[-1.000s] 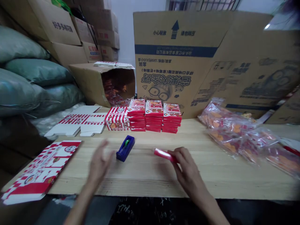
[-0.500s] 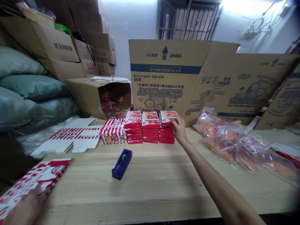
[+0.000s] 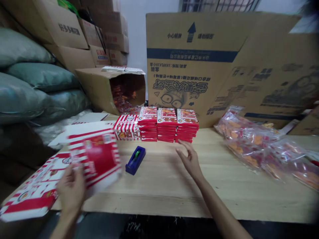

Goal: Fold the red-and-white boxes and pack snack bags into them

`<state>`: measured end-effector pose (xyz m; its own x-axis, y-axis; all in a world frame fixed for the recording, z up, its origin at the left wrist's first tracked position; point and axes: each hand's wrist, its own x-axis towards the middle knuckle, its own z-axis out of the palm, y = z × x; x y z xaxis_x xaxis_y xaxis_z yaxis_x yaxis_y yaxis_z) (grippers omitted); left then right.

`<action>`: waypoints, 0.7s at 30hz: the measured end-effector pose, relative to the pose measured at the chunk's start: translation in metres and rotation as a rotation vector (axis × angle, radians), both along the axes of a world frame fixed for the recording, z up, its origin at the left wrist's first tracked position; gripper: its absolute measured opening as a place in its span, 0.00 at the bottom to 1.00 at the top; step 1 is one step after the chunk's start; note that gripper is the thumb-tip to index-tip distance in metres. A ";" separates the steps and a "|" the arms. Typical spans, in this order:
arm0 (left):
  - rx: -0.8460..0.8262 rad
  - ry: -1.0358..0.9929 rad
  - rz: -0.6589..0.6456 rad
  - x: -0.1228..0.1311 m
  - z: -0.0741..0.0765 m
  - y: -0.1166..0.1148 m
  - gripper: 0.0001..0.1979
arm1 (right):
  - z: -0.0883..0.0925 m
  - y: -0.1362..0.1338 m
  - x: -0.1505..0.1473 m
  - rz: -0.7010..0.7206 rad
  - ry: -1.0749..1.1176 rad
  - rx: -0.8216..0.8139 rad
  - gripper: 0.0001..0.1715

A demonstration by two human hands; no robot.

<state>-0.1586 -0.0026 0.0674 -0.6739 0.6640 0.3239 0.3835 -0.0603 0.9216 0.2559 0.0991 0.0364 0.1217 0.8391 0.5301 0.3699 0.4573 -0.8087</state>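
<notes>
My left hand [image 3: 71,189] grips a flat red-and-white striped carton blank [image 3: 96,159] and holds it up over the left part of the wooden table [image 3: 174,189]. More flat blanks [image 3: 30,196] lie in a pile under it at the table's left corner. My right hand [image 3: 189,159] hovers open above the table's middle, fingers spread, holding nothing. Just beyond it stand three stacks of small red boxes [image 3: 168,124], with a striped box [image 3: 127,126] at their left. A blue tape dispenser [image 3: 135,160] lies between my hands.
Clear bags of orange snacks [image 3: 259,142] lie heaped at the right. A large flattened cardboard sheet [image 3: 224,59] stands behind the table. An open carton [image 3: 109,88] lies on its side at back left, beside grey sacks [image 3: 32,86] and stacked boxes [image 3: 74,36].
My left hand has lifted one flat blank off the pile at the left corner. My right hand has drawn back from the right-hand stack of red boxes, open.
</notes>
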 end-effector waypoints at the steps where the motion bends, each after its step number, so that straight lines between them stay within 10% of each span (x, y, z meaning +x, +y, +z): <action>1: -0.030 -0.173 -0.140 0.028 -0.008 -0.002 0.24 | -0.007 -0.022 -0.014 0.124 0.122 -0.155 0.28; 4: -0.166 -0.531 -0.553 0.111 -0.036 -0.016 0.22 | -0.024 -0.083 -0.045 0.543 0.449 -0.587 0.32; 7: -0.194 -0.445 -0.689 0.161 -0.056 -0.031 0.23 | -0.036 -0.125 -0.053 0.686 0.634 -0.810 0.26; 13: -0.021 0.507 -0.679 0.168 -0.039 -0.030 0.24 | -0.047 -0.163 -0.027 0.593 0.521 -0.857 0.24; 21: -0.094 0.437 -0.821 0.178 -0.039 -0.032 0.13 | -0.051 -0.183 -0.022 0.388 0.500 -0.807 0.24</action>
